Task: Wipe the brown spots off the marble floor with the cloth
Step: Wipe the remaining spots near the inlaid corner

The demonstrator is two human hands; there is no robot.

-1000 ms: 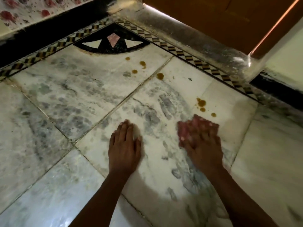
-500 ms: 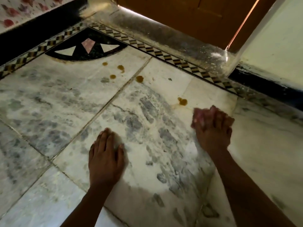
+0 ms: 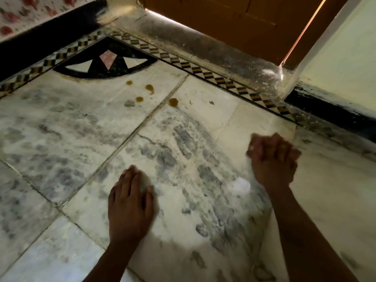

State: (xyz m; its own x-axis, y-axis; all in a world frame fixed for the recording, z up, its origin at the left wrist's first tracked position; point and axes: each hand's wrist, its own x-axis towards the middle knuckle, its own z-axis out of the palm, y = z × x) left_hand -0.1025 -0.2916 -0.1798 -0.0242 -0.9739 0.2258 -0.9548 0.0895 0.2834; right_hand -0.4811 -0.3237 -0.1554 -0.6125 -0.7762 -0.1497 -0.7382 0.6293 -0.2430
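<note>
Marble floor [image 3: 61, 123], white with grey veining, laid in large slabs with dark joints; low light, shadow across the near edge.

Nearest: left hand [image 3: 130, 202] flat on the slab, palm down, fingers together, grasping nothing. Reads as a brace.

Right hand [image 3: 272, 159] a little farther out and to the right, motion-blurred, fingers curled down onto a pinkish cloth [image 3: 254, 142]. Only a sliver of cloth shows at the hand's far-left edge; the rest is under the palm. Pressed to the floor, as far as the blur allows.

Key relation: the remaining brown spots [image 3: 173, 101] lie ahead and to the left of the cloth, well apart from it. Four visible, strung roughly left to right; the rightmost sits just right of a slab joint, the other three left of it. No spot visible beside the cloth itself. Left hand is about as close to the cluster, but the cloth is in the right, so the right would have to travel forward-left.

Beyond the spots: black fan-shaped inlay [image 3: 105, 66] in the corner, checkered border strip [image 3: 205, 72], stone threshold [image 3: 203, 45], wooden door [image 3: 223, 17].
</note>
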